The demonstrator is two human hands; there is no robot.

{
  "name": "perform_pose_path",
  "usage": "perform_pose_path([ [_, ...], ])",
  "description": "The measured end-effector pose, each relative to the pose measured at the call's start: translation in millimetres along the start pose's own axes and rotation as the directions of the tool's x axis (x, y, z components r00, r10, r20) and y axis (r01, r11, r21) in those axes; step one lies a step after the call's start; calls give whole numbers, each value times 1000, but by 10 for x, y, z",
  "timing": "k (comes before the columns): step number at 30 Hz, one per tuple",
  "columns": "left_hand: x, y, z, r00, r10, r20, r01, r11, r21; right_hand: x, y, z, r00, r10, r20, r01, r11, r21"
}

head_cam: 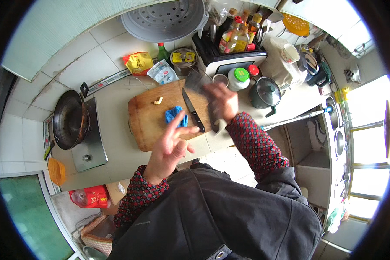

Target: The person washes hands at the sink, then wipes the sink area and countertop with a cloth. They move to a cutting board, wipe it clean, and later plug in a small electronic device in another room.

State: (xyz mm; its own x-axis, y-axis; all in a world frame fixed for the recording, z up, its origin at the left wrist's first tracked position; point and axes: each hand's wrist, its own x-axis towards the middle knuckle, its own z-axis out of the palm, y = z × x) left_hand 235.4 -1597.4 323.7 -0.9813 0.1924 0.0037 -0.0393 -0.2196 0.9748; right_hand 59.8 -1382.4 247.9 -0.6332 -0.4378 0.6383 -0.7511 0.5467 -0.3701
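My left hand (171,146) hovers over the near edge of a wooden cutting board (146,126). It holds nothing, and its fingers are spread. A crumpled blue cloth (173,113) lies just past its fingertips. Beside the cloth rests a kitchen knife (191,105) with a black riveted handle. My right hand (226,102) is motion-blurred above the board's right side. At its fingers a broad dark blade (196,83), apparently a cleaver, is blurred too and seems to be in its grip; the grip itself is unclear. A small pale yellow piece of food (158,100), perhaps peeled ginger, sits farther back on the board.
A wok (68,120) stands on the left hob. Behind the board are food pouches (139,62) and a lidded pot (183,61). To the right stand a green-lidded jar (239,79) and a dark saucepan (265,92). Sauce bottles (229,39) crowd the back.
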Motion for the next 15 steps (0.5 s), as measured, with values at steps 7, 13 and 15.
perform_pose_path([
  [7, -105, -622, -295, 926, -263, -272, 323, 923, 208, 852, 1028, 142, 812, 486, -324, -429, 872, 234],
  [13, -295, -1266, -518, 843, -344, -413, 448, 874, 187, 1028, 1379, 335, 746, 625, -231, -576, 779, 249],
  [15, -287, -1438, -566, 824, -371, -429, 481, 858, 181, 1059, 1482, 400, 745, 648, -157, -634, 761, 135],
])
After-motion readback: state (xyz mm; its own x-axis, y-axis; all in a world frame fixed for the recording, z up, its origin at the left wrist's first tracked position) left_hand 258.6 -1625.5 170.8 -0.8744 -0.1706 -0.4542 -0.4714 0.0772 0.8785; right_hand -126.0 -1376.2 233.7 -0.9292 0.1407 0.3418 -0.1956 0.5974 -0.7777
